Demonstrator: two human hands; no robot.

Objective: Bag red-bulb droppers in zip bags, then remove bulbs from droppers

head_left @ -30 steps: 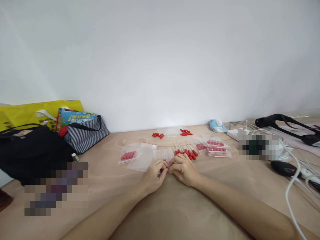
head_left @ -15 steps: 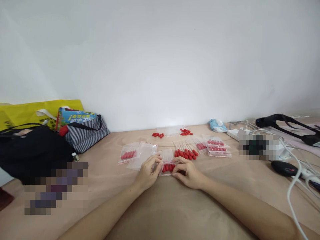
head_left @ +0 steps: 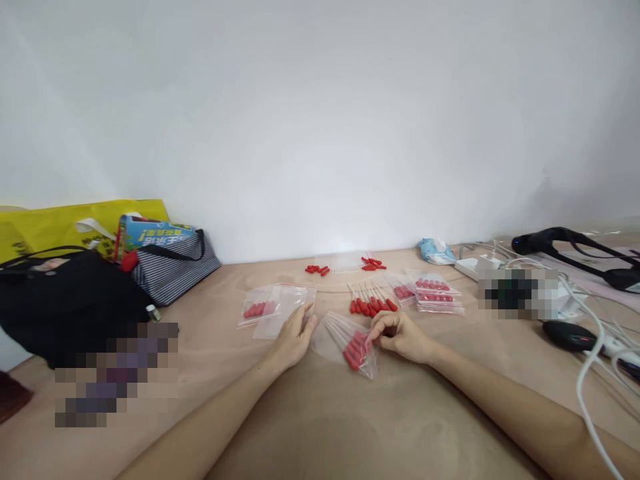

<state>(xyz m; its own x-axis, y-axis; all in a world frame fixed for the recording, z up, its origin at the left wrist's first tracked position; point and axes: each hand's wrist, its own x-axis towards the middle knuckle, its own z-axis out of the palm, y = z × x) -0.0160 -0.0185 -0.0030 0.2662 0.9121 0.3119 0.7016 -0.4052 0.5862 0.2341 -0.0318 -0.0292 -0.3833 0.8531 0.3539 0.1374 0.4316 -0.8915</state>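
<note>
Pale wall (head_left: 320, 133), filling the upper part of the frame; brown-covered worktop (head_left: 310, 427), spread across the lower part.

Item: one clear bag (head_left: 370, 369) of red-tipped sticks, which lay tilted at the centre of the frame, just below the middle, red ends toward the lower right.

Item: my right hand (head_left: 395, 337), closed at the fingertips, which pinched the right edge of that bag.

Item: my left hand (head_left: 295, 337), open, thumb apart from the fingers, which was beside a flat clear bag (head_left: 273, 327), left of centre; whether it touched that bag I could not tell.

Item: loose red-tipped sticks (head_left: 373, 307), fanned out just above my right hand.

Item: filled bags (head_left: 435, 302), stacked right of centre; one more filled bag (head_left: 259, 309) left of centre, overlapping the flat one.

Item: striped bag (head_left: 173, 272), yellow bag (head_left: 45, 223) and black bag (head_left: 75, 310), grouped at the left of the frame.

Item: crumpled blue piece (head_left: 436, 251), near the wall, right of centre.

Item: white cable (head_left: 580, 387), trailing down the right side.
</note>
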